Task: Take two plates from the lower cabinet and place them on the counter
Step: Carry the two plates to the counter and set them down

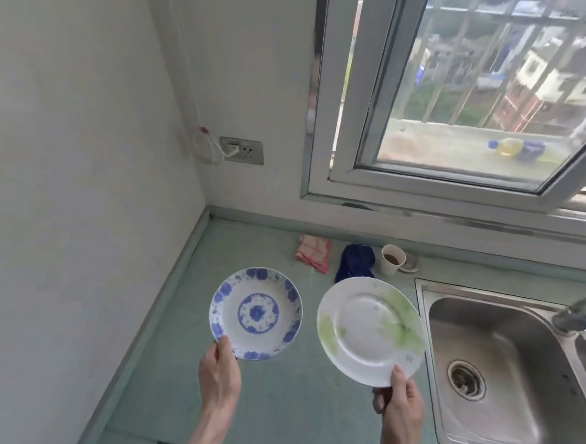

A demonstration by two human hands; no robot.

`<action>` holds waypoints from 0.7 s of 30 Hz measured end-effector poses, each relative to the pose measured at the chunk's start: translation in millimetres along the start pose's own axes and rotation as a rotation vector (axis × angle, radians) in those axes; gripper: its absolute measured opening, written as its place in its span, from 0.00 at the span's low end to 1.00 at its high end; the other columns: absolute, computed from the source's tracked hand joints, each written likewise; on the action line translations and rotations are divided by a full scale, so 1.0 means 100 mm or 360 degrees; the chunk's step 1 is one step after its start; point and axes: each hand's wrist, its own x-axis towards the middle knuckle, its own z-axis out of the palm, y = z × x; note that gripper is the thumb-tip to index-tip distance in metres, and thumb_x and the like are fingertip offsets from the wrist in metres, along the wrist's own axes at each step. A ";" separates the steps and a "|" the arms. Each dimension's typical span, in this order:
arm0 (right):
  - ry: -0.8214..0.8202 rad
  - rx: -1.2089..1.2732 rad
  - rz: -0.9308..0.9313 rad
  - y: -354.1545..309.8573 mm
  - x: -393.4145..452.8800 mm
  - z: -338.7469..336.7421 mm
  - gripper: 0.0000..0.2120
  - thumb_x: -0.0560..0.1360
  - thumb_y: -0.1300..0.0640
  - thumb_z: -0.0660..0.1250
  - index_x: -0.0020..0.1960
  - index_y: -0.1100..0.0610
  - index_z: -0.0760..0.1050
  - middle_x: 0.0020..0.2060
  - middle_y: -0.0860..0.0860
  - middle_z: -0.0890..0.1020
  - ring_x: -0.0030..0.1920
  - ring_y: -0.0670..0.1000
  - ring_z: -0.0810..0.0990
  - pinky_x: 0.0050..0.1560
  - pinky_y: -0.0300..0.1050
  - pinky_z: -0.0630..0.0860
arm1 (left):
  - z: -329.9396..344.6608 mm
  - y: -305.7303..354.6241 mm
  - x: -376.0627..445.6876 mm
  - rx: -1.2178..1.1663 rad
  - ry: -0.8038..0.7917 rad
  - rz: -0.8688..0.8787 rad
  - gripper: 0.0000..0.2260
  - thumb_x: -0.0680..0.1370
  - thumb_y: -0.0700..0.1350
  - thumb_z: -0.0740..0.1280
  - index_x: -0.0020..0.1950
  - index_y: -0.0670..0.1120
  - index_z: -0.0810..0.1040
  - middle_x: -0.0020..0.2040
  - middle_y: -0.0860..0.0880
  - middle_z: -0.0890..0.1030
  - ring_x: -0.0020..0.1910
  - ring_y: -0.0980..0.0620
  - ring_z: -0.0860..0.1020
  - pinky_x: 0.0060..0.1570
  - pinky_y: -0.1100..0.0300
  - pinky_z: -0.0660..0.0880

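Observation:
My left hand (220, 371) grips the near rim of a white plate with blue flowers (256, 313), thumb on top. A larger white plate with green leaf print (370, 331) is held at its near edge by my right hand (399, 396). Both plates hover side by side over the pale green counter (273, 409); whether they touch it I cannot tell. The lower cabinet is out of view.
A steel sink (509, 369) with its tap (573, 319) lies to the right. At the back of the counter sit a pink cloth (313, 253), a dark blue cloth (355, 263) and a paper cup (392, 258). The left wall holds a socket (241, 150); an open window (464, 95) stands behind.

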 end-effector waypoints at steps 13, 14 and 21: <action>0.0026 -0.0108 0.0280 0.51 0.48 0.56 0.15 0.86 0.53 0.59 0.46 0.60 0.75 0.25 0.51 0.69 0.25 0.48 0.64 0.29 0.42 0.62 | 0.51 -0.43 1.02 0.0023 -0.0111 -0.0607 0.12 0.84 0.48 0.60 0.48 0.43 0.77 0.39 0.44 0.76 0.31 0.47 0.69 0.31 0.57 0.64; 0.0018 -0.0117 0.0302 0.53 0.50 0.58 0.15 0.86 0.52 0.59 0.47 0.60 0.76 0.26 0.51 0.69 0.26 0.48 0.64 0.31 0.44 0.62 | 0.53 -0.43 1.06 0.0032 -0.0106 -0.0613 0.12 0.84 0.48 0.60 0.47 0.44 0.77 0.39 0.43 0.77 0.31 0.47 0.69 0.31 0.57 0.64; 0.0051 -0.0127 0.0403 0.67 0.62 0.69 0.15 0.86 0.52 0.59 0.49 0.62 0.74 0.28 0.51 0.71 0.26 0.45 0.65 0.29 0.39 0.63 | 0.67 -0.48 1.28 0.0109 -0.0140 -0.0634 0.13 0.85 0.48 0.58 0.58 0.41 0.78 0.41 0.42 0.78 0.32 0.46 0.71 0.31 0.57 0.66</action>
